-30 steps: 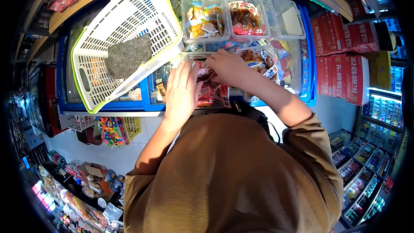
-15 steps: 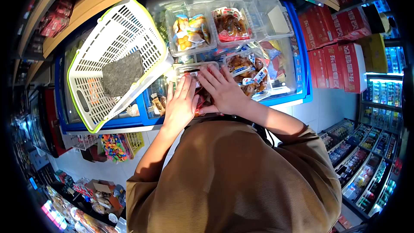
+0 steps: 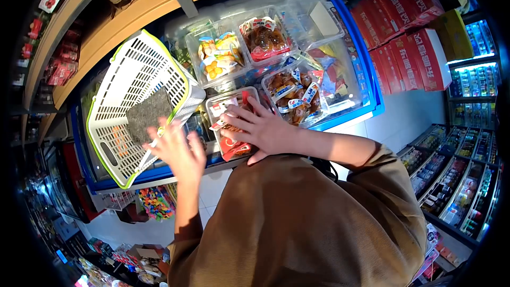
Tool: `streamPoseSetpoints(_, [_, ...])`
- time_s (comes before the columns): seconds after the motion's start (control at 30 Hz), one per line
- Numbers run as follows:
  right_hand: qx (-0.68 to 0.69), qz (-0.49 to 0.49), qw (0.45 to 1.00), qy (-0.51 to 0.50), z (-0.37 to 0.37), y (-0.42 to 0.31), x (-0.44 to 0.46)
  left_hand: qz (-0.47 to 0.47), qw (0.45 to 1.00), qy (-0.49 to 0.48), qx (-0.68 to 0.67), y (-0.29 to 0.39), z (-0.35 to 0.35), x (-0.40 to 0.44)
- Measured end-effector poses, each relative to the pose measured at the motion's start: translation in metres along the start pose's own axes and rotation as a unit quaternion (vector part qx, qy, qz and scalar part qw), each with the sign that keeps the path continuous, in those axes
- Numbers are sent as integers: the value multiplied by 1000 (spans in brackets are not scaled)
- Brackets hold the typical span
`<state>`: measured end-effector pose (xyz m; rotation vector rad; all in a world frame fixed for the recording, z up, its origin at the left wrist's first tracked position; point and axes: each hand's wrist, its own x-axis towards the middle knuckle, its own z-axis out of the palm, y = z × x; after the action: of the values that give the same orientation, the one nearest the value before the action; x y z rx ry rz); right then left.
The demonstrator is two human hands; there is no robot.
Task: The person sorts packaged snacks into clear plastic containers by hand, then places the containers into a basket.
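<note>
My right hand [image 3: 263, 127] lies with spread fingers over a clear container of red snack packets [image 3: 234, 148], its fingertips on the packets. My left hand [image 3: 178, 151] is raised with fingers apart at the near right edge of a white and green basket [image 3: 114, 143]; nothing is in it. Inside the basket lies a dark grey cloth [image 3: 149, 114]. Beside the red packets stands a container of brown packaged snacks [image 3: 295, 95]. Behind are a container of yellow and orange snacks [image 3: 219, 58] and another of dark brown snacks [image 3: 265, 37].
A clear container [image 3: 319, 21] with a white card stands at the back right. The containers rest on a blue-framed freezer [image 3: 353, 114]. Red boxes [image 3: 411, 64] are stacked to the right. Wooden shelves [image 3: 127, 21] run along the back.
My left hand has left the red packet container and moved left to the basket. My right hand stays over the packets, fingers now spread wider. The view has turned and shifted.
</note>
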<state>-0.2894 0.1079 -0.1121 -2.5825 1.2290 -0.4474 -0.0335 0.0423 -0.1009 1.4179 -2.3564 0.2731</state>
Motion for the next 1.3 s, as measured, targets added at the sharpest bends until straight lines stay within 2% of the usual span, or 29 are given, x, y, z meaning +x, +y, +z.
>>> streamPoseSetpoints(0.07, [-92,6,996,1,15,4,0,-64,997,37,16,-30,6,3])
streamPoseSetpoints(0.13, [-155,18,988,6,28,8,3,-95,993,-5,65,-58,14,-3])
streamPoseSetpoints(0.2, [-189,36,981,19,38,13,7,-55,996,-6,70,-83,24,-18])
streamPoseSetpoints(0.23, [-171,34,985,21,38,16,9,-57,994,45,79,-95,31,-23])
streamPoseSetpoints(0.27, [-175,43,983,13,38,18,10,-67,994,4,88,-110,29,-27])
streamPoseSetpoints(0.33, [-185,61,981,-4,31,18,14,-74,992,49,91,-129,34,-28])
streamPoseSetpoints(0.37, [-181,65,981,-3,34,19,14,-79,993,39,82,-134,32,-28])
streamPoseSetpoints(0.4, [-141,67,988,-18,28,17,10,-93,991,-7,97,-131,22,-24])
streamPoseSetpoints(0.5, [8,69,997,-44,-13,5,-6,-82,991,35,95,-110,10,-25])
streamPoseSetpoints(0.57, [101,114,988,20,-42,11,-29,-59,993,96,23,-86,1,-37])
streamPoseSetpoints(0.6, [110,122,980,113,-62,18,-43,-48,990,129,-11,-74,-3,-47])
streamPoseSetpoints(0.63, [114,185,952,217,-64,31,-60,-16,993,113,-38,-57,-7,-56])
streamPoseSetpoints(0.67, [42,301,924,233,-59,44,-85,-29,991,64,-117,-42,-7,-66])
streamPoseSetpoints(0.7, [13,372,901,223,-54,58,-111,-100,975,-4,-199,-17,-4,-74])
streamPoseSetpoints(0.73, [-16,440,873,211,-49,71,-132,-147,934,-87,-314,-5,6,-83])
streamPoseSetpoints(0.77, [52,504,838,201,-42,74,-146,-232,859,-163,-427,8,22,-93])
streamPoseSetpoints(0.8, [120,564,795,189,-34,74,-157,-269,777,-185,-538,16,38,-101])
streamPoseSetpoints(0.83, [162,547,798,194,-19,74,-169,-298,680,-200,-639,25,55,-111])
streamPoseSetpoints(0.9, [248,509,800,198,5,79,-179,-371,667,-205,-613,38,71,-119])
streamPoseSetpoints(1.0, [256,516,792,199,25,83,-180,-429,621,-228,-616,34,79,-112])
streamPoseSetpoints(1.03, [236,526,794,194,27,85,-178,-486,604,-266,-573,40,60,-93])
streamPoseSetpoints(1.07, [215,534,795,191,30,87,-176,-491,573,-272,-597,31,76,-103])
streamPoseSetpoints(1.13, [194,543,796,181,34,92,-172,-474,559,-278,-622,24,85,-102])
streamPoseSetpoints(1.23, [187,521,809,196,38,100,-172,-468,572,-298,-604,29,75,-90])
streamPoseSetpoints(1.3, [207,523,805,190,38,103,-172,-421,601,-344,-586,28,80,-92])
